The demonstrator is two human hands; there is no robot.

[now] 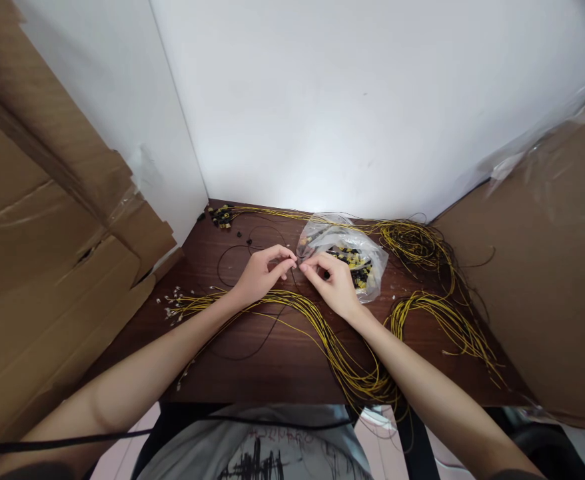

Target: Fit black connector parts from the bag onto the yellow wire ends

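My left hand (267, 270) is over the middle of the table, thumb and fingertips drawn together at a thin black wire (218, 267), which loops out to the left and back beneath the hands. Fingertip to fingertip with it, my right hand (331, 280) is closed in a pinch; what sits in it is too small to make out. Just behind the right hand lies a clear plastic bag (377, 257) with many small black and yellow parts (360, 270) inside. Below both hands runs a bundle of yellow and black wires (317, 323), its white-tipped ends (172, 307) at the left.
A heap of coiled yellow wires (412, 243) lies at the back right, and another wire bundle (435, 307) nearer. Black and yellow connectors (221, 215) are grouped at the back left. Cardboard (47, 233) flanks the left, more cardboard (537, 267) the right, a white wall (322, 120) behind.
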